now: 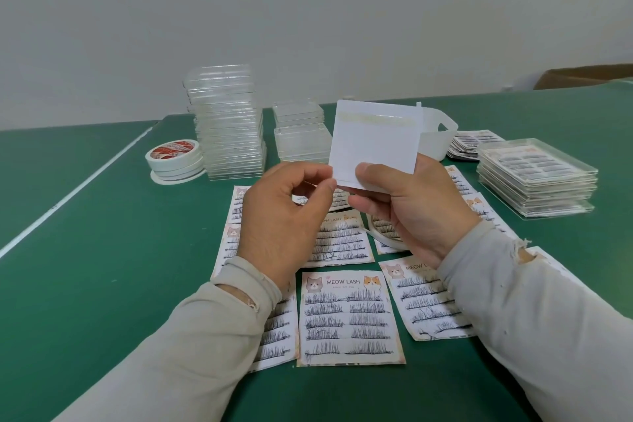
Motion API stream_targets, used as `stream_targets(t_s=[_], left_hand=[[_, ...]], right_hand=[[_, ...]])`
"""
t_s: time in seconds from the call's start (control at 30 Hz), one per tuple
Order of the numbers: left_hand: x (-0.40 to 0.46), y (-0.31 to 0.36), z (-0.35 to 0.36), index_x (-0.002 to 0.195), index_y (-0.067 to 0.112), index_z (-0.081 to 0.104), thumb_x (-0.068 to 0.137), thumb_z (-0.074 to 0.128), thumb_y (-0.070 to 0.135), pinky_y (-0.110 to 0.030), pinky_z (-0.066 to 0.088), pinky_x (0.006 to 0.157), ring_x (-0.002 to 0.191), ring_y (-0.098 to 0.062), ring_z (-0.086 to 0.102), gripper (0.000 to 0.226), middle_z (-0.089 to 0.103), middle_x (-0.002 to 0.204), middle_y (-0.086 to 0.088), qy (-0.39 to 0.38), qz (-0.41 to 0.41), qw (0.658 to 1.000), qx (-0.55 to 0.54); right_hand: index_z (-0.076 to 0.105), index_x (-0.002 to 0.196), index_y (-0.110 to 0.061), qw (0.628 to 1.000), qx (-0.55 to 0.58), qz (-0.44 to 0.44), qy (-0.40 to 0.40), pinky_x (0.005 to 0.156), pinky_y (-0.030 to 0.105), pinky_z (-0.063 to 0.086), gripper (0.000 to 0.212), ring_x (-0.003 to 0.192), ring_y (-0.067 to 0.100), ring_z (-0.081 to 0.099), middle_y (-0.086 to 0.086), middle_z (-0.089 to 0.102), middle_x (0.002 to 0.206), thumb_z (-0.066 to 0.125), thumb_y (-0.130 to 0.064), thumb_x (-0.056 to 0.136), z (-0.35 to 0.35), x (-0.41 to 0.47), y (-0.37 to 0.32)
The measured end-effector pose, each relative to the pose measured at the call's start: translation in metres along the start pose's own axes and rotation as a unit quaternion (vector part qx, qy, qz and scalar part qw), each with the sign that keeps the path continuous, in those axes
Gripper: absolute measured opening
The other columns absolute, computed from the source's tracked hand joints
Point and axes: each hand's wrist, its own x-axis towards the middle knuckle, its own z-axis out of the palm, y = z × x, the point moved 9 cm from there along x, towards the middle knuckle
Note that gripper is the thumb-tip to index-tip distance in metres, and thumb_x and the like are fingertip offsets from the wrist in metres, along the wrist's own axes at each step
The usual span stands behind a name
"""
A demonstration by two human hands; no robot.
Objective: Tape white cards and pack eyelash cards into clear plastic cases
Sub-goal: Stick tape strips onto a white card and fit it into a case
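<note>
We hold a white card [375, 140] upright above the middle of the desk [120, 250]. Our right hand [407, 205] has a closed grip on its lower edge, thumb in front and fingers curled behind. Our left hand [284, 216] pinches thumb and forefinger at the card's lower left corner, apparently on a thin strip of tape or its backing; we cannot tell which. A pale strip of tape [375, 119] already crosses the card near its top, so we judge the card is raised to bring the taping close to our eyes.

Below our hands, eyelash cards [347, 317] printed "MEOW LASH" lie flat in rows toward the near edge, ready to pick up. Toward the far edge stand stacks of empty clear plastic cases [227, 123], with rolls of tape [174, 159] to their left. Toward the right edge sits a stack of packed cases [536, 175], and behind it a small white bin [436, 134] and loose eyelash cards.
</note>
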Motion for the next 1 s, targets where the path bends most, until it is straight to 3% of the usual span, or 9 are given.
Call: stream_targets(t_s=[0.53,0.87,1.0], left_hand=[[0.002,-0.008,0.006,0.084,0.027,0.067,0.09,0.074,0.013,-0.048,0.06,0.075,0.076,-0.006,0.061,0.017,0.066,0.087,0.008,-0.033,-0.03,0.999,0.022],[0.002,-0.007,0.001,0.085,0.032,0.064,0.091,0.071,0.011,-0.049,0.061,0.075,0.077,0.0,0.061,0.023,0.067,0.084,0.022,-0.004,-0.031,0.999,0.009],[0.0,-0.007,0.001,0.085,0.03,0.068,0.09,0.073,0.016,-0.047,0.062,0.075,0.078,-0.002,0.063,0.016,0.069,0.084,0.019,-0.001,-0.034,0.999,0.003]], right_hand=[[0.071,0.09,-0.018,0.992,-0.093,-0.083,-0.007,0.064,0.024,0.059,0.019,0.073,0.01,0.073,-0.008,0.077,0.082,0.07,0.0,0.089,0.009,-0.006,-0.009],[0.068,0.096,-0.018,0.997,-0.035,-0.072,-0.002,0.065,0.022,0.059,0.019,0.081,0.012,0.076,-0.01,0.078,0.085,0.07,0.0,0.09,0.006,-0.002,-0.008],[0.069,0.095,-0.021,0.995,-0.06,-0.085,-0.005,0.067,0.024,0.059,0.022,0.083,0.012,0.076,-0.01,0.078,0.087,0.069,0.0,0.091,0.006,-0.002,-0.009]])
